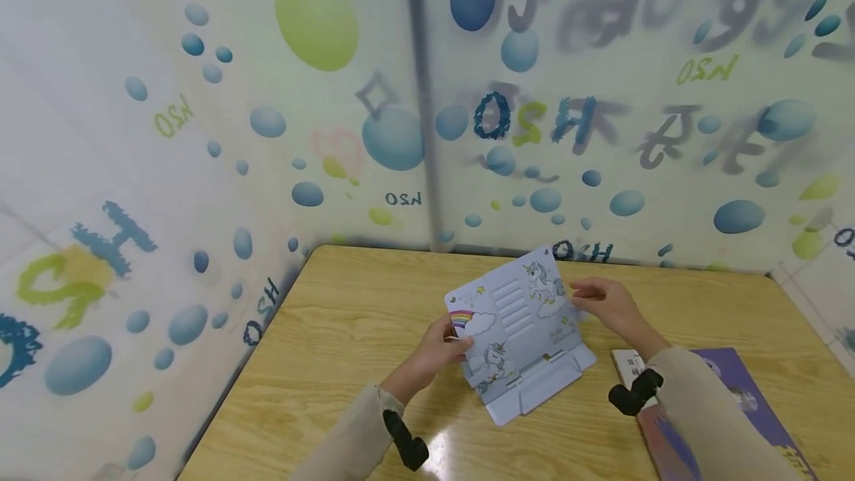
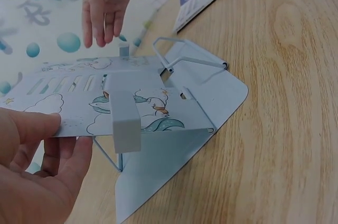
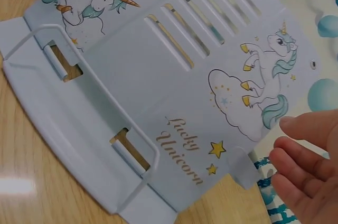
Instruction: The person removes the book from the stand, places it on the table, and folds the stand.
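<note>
A pale metal book stand [image 1: 494,336] printed with unicorns, clouds and a rainbow is tilted over the wooden table. My left hand [image 1: 437,347] pinches its left edge, thumb on the printed face and fingers behind, as the left wrist view shows of that hand [image 2: 47,176]. Beside the right edge is my right hand [image 1: 609,306], with fingers loosely bent and holding nothing. In the right wrist view that hand [image 3: 306,176] is close to the panel's edge, near a unicorn and gold stars. A folding ledge [image 3: 68,134] with a wire holder runs along the stand's bottom.
A purple book or magazine [image 1: 738,381] lies at the table's right, partly under my right forearm, with a lighter-covered one [image 1: 628,366] beside it. Walls printed with blue and green bubbles [image 1: 394,139] enclose the wooden table [image 1: 334,347] at the back and left.
</note>
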Tool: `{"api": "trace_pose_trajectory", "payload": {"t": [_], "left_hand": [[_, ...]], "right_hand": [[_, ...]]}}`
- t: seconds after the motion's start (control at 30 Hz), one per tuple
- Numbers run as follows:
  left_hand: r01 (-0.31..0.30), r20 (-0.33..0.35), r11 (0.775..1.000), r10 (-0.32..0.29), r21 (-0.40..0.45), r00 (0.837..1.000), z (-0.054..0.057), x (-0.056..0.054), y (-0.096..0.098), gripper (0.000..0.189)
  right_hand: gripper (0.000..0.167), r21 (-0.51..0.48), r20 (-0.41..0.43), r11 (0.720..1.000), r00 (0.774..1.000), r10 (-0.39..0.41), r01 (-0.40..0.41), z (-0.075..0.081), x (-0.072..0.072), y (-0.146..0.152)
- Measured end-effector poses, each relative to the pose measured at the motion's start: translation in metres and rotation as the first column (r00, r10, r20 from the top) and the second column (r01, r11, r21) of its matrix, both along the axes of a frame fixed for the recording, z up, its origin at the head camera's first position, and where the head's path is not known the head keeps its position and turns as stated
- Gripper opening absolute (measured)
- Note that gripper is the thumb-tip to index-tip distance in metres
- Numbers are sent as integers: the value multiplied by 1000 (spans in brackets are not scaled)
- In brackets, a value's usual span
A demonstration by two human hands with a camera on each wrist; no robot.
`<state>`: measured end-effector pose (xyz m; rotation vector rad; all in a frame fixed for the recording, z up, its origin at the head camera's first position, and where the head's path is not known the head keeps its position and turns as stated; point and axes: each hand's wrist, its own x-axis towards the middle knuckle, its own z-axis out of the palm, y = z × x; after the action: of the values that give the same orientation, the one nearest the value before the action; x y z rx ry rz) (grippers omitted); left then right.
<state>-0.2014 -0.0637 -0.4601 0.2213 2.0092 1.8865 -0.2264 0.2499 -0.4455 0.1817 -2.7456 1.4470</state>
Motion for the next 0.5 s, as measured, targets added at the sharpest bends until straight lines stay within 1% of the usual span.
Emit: {"api": "trace_pose_trajectory", "payload": {"t": [0.13, 0.27, 0.37, 0.5], "left_hand": [[-1, 6, 1000, 1, -8, 1000, 0, 0, 0, 35], [4, 10, 1000, -4, -8, 1000, -2, -1, 0, 35], [9, 9, 1000, -9, -2, 1000, -4, -2, 0, 36], [13, 4, 1000, -13, 10, 1000, -6, -2, 0, 35]], "right_hand": [[36, -13, -2, 999, 999, 45, -45, 3, 12, 7], [35, -30, 14, 997, 997, 69, -69, 4, 29, 12], [34, -35, 38, 996, 996, 81, -80, 0, 44, 12], [35, -47, 89, 995, 992, 91, -87, -10, 59, 8]]}}
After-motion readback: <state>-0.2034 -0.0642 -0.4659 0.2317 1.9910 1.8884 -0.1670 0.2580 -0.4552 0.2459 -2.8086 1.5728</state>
